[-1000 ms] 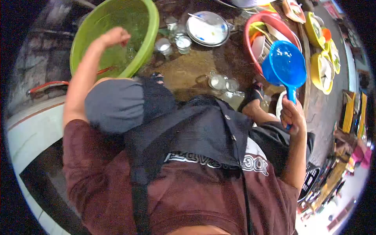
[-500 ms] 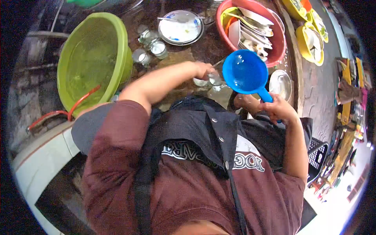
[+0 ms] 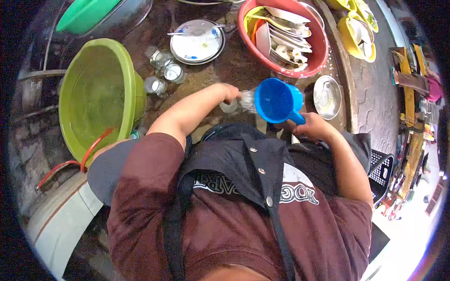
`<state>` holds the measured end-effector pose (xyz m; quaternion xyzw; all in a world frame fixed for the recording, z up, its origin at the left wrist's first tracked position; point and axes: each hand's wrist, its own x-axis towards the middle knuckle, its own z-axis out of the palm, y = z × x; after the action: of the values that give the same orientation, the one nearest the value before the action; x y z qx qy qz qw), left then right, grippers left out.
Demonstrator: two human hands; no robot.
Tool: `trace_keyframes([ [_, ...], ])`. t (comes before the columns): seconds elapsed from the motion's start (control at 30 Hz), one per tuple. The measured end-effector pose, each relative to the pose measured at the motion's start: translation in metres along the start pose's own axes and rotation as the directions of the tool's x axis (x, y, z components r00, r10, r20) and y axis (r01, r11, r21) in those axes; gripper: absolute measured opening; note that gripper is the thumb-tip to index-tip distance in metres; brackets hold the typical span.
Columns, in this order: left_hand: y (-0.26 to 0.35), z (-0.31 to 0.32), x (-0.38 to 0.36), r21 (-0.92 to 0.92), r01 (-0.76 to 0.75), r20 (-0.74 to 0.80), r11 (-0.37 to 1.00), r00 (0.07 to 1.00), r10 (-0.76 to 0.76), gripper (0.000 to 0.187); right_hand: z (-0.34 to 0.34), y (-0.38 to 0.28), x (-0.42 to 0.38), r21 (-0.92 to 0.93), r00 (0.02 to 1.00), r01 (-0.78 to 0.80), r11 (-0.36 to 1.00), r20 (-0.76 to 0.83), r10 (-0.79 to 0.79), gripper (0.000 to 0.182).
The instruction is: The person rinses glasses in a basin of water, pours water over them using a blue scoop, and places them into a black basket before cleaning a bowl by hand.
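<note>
My right hand (image 3: 311, 127) is wrapped round the handle of a blue plastic dipper (image 3: 276, 100). The dipper tips leftward, its mouth beside a blurred clear drinking glass (image 3: 247, 100) that my left hand (image 3: 229, 93) grips. A clear, watery smear lies between the dipper's lip and my left hand, so the glass's outline is hard to make out. Just below that hand, another glass (image 3: 228, 107) stands on the wet surface. Several clear glasses (image 3: 174, 73) are grouped to the left of it.
A green basin (image 3: 129, 89) stands at left with a red hose (image 3: 93, 147) by it. Stacked plates (image 3: 197, 42) lie at the back. A red basin (image 3: 321, 54) holds dirty dishes. A metal bowl (image 3: 327, 97) sits at right, near a wooden edge (image 3: 344, 65) and yellow containers (image 3: 370, 51).
The dipper has swung left and tilted toward the glass in my left hand. My left hand has shifted slightly left. The whole view has moved, bringing a green tub into sight at upper left.
</note>
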<state>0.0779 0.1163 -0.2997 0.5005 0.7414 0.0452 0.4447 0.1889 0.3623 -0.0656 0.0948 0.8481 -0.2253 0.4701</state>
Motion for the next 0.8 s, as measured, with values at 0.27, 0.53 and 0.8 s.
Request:
trace_keyframes([
  [0.27, 0.002, 0.022, 0.003, -0.139, 0.118, -0.379, 0.983, 0.911, -0.163, 0.018, 0.001, -0.017, 0.004, 0.015, 0.999, -0.047, 0.999, 0.017, 0.047, 0.043],
  [0.53, -0.013, 0.029, -0.05, -0.23, 0.328, -0.496, 0.916, 0.77, -0.4, 0.034, -0.002, -0.029, 0.012, -0.07, 0.965, 0.133, 0.989, -0.22, -0.145, 0.036],
  [0.8, -0.043, 0.043, -0.067, -0.337, 0.007, -0.376, 0.941, 0.916, -0.141, 0.071, -0.003, -0.052, 0.023, -0.196, 0.924, 0.194, 0.961, -0.292, -0.246, 0.034],
])
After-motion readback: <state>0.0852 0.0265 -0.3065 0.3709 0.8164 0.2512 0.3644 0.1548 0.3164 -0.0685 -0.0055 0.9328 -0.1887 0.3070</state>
